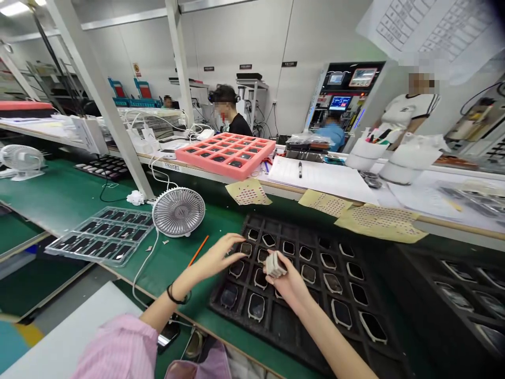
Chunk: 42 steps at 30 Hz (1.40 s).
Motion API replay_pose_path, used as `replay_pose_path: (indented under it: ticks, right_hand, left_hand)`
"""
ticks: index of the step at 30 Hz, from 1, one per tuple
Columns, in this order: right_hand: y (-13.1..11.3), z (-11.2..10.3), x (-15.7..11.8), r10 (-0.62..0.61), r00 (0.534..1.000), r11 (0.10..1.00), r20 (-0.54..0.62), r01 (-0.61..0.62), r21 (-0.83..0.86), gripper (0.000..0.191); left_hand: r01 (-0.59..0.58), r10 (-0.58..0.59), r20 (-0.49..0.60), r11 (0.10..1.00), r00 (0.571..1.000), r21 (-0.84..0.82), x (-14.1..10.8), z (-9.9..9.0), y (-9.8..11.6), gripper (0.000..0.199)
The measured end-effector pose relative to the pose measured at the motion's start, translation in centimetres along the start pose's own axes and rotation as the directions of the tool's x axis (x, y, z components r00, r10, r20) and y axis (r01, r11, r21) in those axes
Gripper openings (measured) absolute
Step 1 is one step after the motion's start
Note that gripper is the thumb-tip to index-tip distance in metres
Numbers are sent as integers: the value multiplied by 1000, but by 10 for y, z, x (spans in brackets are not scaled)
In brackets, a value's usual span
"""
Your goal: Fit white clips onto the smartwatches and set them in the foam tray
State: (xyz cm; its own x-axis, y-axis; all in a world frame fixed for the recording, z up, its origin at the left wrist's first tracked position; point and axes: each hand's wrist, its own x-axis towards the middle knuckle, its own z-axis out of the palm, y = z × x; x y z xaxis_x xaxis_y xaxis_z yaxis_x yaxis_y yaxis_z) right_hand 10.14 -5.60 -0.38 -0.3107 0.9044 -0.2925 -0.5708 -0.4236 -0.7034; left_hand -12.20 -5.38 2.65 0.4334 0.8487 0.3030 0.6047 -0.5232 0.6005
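A black foam tray point(282, 321) lies before me, its compartments holding several rectangular watch cases point(342, 314) with dark faces. In my right hand point(291, 284), above the middle of the tray, is a small stack of watch cases point(275, 265), edges toward me. My left hand point(221, 256) reaches over the tray's left edge with thumb and fingers apart. A watch case point(245, 249) lies at its fingertips; whether they touch I cannot tell. An orange stick point(198, 250) rests on the green bench behind the left wrist.
A white fan point(179, 211) and a clear plastic tray point(104, 236) of dark parts stand to the left. On the shelf ahead sit a pink foam tray point(226, 152) and papers point(315, 176). More black trays point(445, 310) are at the right. Several people are beyond the shelf.
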Motion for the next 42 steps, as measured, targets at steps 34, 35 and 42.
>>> replay_pose_path:
  ticks: [34,35,42]
  right_hand:
    - [-2,31,-58,-401,916,912,-24,396,-111,50]
    - [-1,30,-58,-412,911,906,-23,406,-122,50]
    - [5,18,-57,-506,862,776,33,472,-420,45]
  left_hand:
    - [186,-206,52,706,977,-683,18,26,61,29]
    - [186,-209,49,710,977,-679,19,28,60,30]
    - [165,-190,9,828,982,-536,19,21,68,26]
